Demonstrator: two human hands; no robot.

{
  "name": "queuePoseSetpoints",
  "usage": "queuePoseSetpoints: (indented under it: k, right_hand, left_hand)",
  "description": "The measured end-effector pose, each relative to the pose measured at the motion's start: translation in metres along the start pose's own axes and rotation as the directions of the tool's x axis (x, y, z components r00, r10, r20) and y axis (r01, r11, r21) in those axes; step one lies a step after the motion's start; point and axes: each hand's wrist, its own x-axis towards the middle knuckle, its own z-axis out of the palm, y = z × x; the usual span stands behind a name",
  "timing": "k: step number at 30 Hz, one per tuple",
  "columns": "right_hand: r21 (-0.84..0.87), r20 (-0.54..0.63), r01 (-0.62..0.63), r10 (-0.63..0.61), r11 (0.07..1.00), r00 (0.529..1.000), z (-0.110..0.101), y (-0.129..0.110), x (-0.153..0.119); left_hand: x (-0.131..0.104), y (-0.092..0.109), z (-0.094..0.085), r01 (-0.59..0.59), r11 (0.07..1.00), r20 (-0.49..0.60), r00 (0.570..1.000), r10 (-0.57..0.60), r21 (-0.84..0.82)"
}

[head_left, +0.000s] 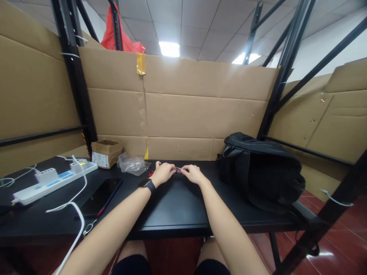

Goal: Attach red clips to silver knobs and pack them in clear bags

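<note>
My left hand (163,173), with a dark watch on the wrist, is closed in a pinch near the back of the black table (174,214). Facing it, my right hand (194,174) also pinches, fingertips a short way apart from the left ones. Between them they hold a small clear and red piece (178,170), too small to name. Some small red items (151,173) lie just left of my left hand, partly hidden by it. Farther left rests a crumpled clear plastic bag (133,164).
A black backpack (258,172) stands on the right. On the left are an open cardboard box (106,152), a white power strip (54,183) with a loose white cable, a dark tablet (101,194) and scissors (90,227). Cardboard panels (183,114) wall the back and sides.
</note>
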Motion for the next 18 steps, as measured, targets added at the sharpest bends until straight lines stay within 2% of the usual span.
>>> queuePoseSetpoints:
  k: [4, 6, 9, 11, 14, 16, 18]
  right_hand:
    - [0.047, -0.168, -0.096, 0.103, 0.994, 0.98, -0.005, 0.021, 0.004]
    - [0.05, -0.205, -0.18, 0.187, 0.982, 0.961, -0.008, 0.035, 0.005]
    - [0.036, -0.207, -0.27, 0.272, 0.962, 0.94, -0.014, 0.051, 0.005]
    - [0.03, -0.141, -0.282, 0.283, 0.959, 0.949, -0.018, 0.058, 0.004]
    - [0.054, 0.042, -0.24, 0.238, 0.969, 0.97, -0.023, 0.062, 0.001]
    - [0.078, 0.086, -0.228, 0.222, 0.97, 0.971, -0.024, 0.063, 0.0]
    - [0.093, 0.051, -0.239, 0.235, 0.967, 0.971, -0.023, 0.063, 0.0]
  left_hand:
    - [0.042, -0.028, -0.011, 0.143, 0.989, 0.032, 0.989, -0.144, 0.048]
    - [0.056, -0.044, -0.012, 0.228, 0.97, 0.037, 0.972, -0.232, 0.086]
    - [0.06, -0.067, -0.011, 0.321, 0.934, 0.005, 0.945, -0.326, 0.154]
    - [0.057, -0.078, -0.009, 0.343, 0.92, -0.064, 0.939, -0.337, 0.19]
    - [0.051, -0.088, -0.008, 0.285, 0.941, -0.13, 0.956, -0.265, 0.181]
    - [0.048, -0.09, -0.008, 0.17, 0.975, -0.044, 0.985, -0.166, 0.142]
    - [0.045, -0.09, -0.01, 0.04, 0.996, 0.09, 0.995, -0.048, 0.081]
